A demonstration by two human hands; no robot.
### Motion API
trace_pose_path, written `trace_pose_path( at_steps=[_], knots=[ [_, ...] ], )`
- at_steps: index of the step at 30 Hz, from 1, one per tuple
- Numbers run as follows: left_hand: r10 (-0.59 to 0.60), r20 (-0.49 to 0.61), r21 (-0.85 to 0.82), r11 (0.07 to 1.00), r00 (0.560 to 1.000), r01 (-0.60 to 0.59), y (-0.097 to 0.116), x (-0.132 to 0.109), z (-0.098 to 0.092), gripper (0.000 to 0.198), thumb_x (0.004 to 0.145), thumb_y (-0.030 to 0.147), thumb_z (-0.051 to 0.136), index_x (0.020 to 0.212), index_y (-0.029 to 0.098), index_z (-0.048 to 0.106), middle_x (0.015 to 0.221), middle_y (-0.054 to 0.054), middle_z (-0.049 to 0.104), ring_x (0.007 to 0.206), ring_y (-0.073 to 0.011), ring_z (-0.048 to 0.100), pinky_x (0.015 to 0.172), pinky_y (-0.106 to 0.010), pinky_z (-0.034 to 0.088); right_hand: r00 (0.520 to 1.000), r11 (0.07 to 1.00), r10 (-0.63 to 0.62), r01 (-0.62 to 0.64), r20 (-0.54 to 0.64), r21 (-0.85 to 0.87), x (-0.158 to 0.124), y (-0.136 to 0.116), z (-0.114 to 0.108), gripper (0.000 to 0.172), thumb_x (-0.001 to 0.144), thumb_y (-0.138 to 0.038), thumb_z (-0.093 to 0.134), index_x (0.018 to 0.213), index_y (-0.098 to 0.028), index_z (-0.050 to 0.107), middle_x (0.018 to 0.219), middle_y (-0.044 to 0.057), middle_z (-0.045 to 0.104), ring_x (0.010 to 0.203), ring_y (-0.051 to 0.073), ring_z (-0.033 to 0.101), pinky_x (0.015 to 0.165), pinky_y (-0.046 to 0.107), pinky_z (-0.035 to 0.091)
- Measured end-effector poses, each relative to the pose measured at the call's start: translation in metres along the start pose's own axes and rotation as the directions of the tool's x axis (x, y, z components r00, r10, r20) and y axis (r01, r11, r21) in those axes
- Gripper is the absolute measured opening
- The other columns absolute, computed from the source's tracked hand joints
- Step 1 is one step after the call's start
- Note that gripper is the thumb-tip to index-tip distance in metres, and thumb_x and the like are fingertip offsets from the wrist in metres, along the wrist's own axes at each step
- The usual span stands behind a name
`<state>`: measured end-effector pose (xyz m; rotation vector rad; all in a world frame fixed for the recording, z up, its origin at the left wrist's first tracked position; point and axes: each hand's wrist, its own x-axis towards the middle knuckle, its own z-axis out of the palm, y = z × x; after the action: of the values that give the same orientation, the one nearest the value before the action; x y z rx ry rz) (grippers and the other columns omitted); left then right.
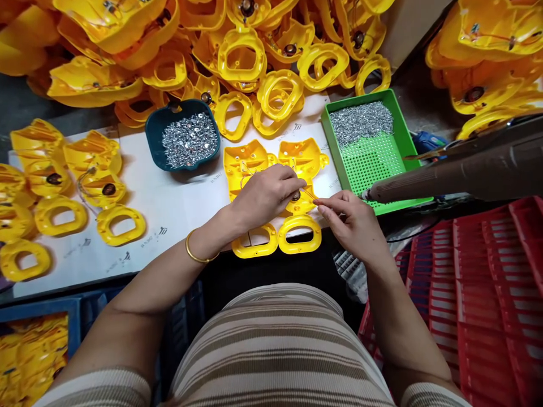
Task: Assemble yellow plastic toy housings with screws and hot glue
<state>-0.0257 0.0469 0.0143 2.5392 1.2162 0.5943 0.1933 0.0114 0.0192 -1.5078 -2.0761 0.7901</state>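
Observation:
Two yellow plastic shells lie side by side on the white table sheet (169, 209), the left shell (244, 164) and the right shell (303, 158), each with a loop handle toward me. My left hand (267, 195) is closed over the middle of them, fingers pinching a small dark round part (296, 196) with thin wires. My right hand (350, 217) is beside it, thumb and forefinger pinched on the thin wire (311, 195) that runs to that part. A gold bangle (197, 251) sits on my left wrist.
A dark teal bowl of silver screws (186, 138) stands left of the shells, a green tray of screws (367, 141) right. Yellow shells and rings are piled at the back (237, 51) and left (63, 186). A power screwdriver (458, 172) hangs at right above red crates (479, 294).

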Motion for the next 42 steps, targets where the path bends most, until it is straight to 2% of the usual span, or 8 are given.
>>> trace_pose_path(
  at_steps=[6, 9, 12, 16, 20, 28, 38, 42],
  knots=[
    [0.05, 0.05, -0.004, 0.999, 0.997, -0.05, -0.003, 0.001, -0.008, 0.023, 0.095, 0.03, 0.052, 0.098, 0.018, 0.072, 0.095, -0.008, 0.068, 0.089, -0.0196, 0.062, 0.078, -0.03, 0.049, 0.984, 0.957, 0.176, -0.178, 0.028, 0.229, 0.001, 0.008, 0.012, 0.02, 0.085, -0.03, 0.064, 0.099, -0.019, 0.074, 0.086, 0.004, 0.075, 0.072, 0.017, 0.069, 0.068, 0.029, 0.054],
    [0.049, 0.028, -0.074, 0.996, 0.998, -0.047, -0.01, -0.001, -0.013, 0.028, 0.099, 0.032, 0.047, 0.1, 0.02, 0.072, 0.102, -0.007, 0.07, 0.095, -0.0185, 0.064, 0.086, -0.032, 0.049, 0.99, 0.979, 0.142, -0.143, 0.019, 0.147, 0.002, 0.01, 0.011, 0.016, 0.083, -0.03, 0.066, 0.09, -0.02, 0.076, 0.087, 0.005, 0.074, 0.077, 0.017, 0.068, 0.068, 0.03, 0.053],
    [-0.061, -0.027, -0.057, 0.997, 0.998, 0.06, -0.013, -0.003, -0.019, 0.032, 0.101, 0.031, 0.041, 0.11, 0.021, 0.07, 0.112, -0.006, 0.069, 0.105, -0.0194, 0.064, 0.095, -0.034, 0.047, 0.991, 0.99, 0.128, -0.126, -0.032, 0.067, 0.003, 0.009, 0.007, 0.014, 0.082, -0.028, 0.067, 0.087, -0.02, 0.078, 0.088, 0.006, 0.074, 0.077, 0.017, 0.067, 0.068, 0.029, 0.051],
    [-0.242, -0.188, 0.066, 0.964, 0.952, 0.259, 0.001, -0.016, -0.021, 0.032, 0.099, 0.034, 0.046, 0.124, 0.024, 0.064, 0.126, -0.007, 0.063, 0.117, -0.0243, 0.057, 0.102, -0.041, 0.042, 0.974, 0.959, 0.223, -0.209, -0.05, 0.191, 0.003, 0.008, 0.005, 0.017, 0.081, -0.03, 0.068, 0.09, -0.019, 0.078, 0.084, 0.004, 0.076, 0.072, 0.017, 0.068, 0.068, 0.029, 0.052],
    [-0.265, -0.292, 0.163, 0.933, 0.919, 0.321, 0.029, -0.047, -0.008, 0.031, 0.095, 0.034, 0.054, 0.123, 0.026, 0.064, 0.122, -0.008, 0.064, 0.115, -0.0273, 0.054, 0.099, -0.045, 0.038, 0.979, 0.95, 0.202, -0.185, -0.04, 0.253, 0.005, 0.002, 0.009, 0.019, 0.081, -0.028, 0.065, 0.092, -0.019, 0.077, 0.086, 0.004, 0.076, 0.072, 0.017, 0.069, 0.067, 0.03, 0.053],
    [-0.369, -0.075, 0.191, 0.907, 0.927, 0.376, 0.053, -0.069, 0.018, 0.024, 0.087, 0.046, 0.065, 0.092, 0.023, 0.073, 0.129, -0.01, 0.062, 0.123, -0.0357, 0.046, 0.105, -0.061, 0.024, 1.0, 0.999, 0.01, -0.01, 0.016, 0.041, 0.012, -0.004, 0.022, 0.014, 0.085, -0.024, 0.064, 0.09, -0.02, 0.076, 0.087, 0.005, 0.064, 0.071, 0.014, 0.059, 0.065, 0.028, 0.048],
    [-0.339, -0.076, 0.166, 0.923, 0.938, 0.347, 0.053, -0.065, 0.023, 0.011, 0.085, 0.033, 0.069, 0.082, 0.023, 0.073, 0.129, -0.008, 0.064, 0.125, -0.0349, 0.049, 0.11, -0.066, 0.023, 0.996, 0.98, -0.086, 0.079, -0.031, -0.182, 0.003, -0.009, 0.037, 0.021, 0.093, -0.029, 0.052, 0.096, -0.019, 0.071, 0.093, 0.007, 0.063, 0.081, 0.017, 0.061, 0.069, 0.029, 0.047],
    [-0.354, -0.07, 0.15, 0.921, 0.933, 0.36, 0.053, -0.064, 0.022, 0.017, 0.088, 0.036, 0.066, 0.081, 0.023, 0.073, 0.131, -0.007, 0.063, 0.128, -0.0349, 0.047, 0.111, -0.066, 0.023, 0.996, 0.994, -0.073, 0.069, -0.043, -0.085, 0.004, -0.004, 0.037, 0.017, 0.092, -0.026, 0.054, 0.094, -0.02, 0.07, 0.091, 0.006, 0.063, 0.082, 0.017, 0.061, 0.071, 0.028, 0.05]
  ],
)
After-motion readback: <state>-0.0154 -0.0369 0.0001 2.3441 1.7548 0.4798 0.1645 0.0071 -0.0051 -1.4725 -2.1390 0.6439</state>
